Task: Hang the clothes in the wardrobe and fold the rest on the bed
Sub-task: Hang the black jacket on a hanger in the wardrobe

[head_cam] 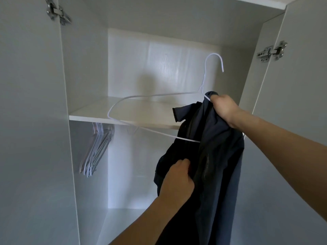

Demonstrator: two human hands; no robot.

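A dark navy garment (217,156) hangs in front of the open white wardrobe (88,68). A white wire hanger (141,99) sticks out of it to the left, hook pointing up, its right end inside the cloth. My right hand (223,107) grips the top of the garment together with the hanger's shoulder near the hook. Lower down, my left hand (177,179) holds a fold of the same garment, fingers tucked into the cloth.
A white shelf (99,112) crosses the wardrobe at mid height. Under it at the left hang several bare hangers (95,149). Both doors stand open, with metal hinges at the upper left (57,12) and the right (272,52).
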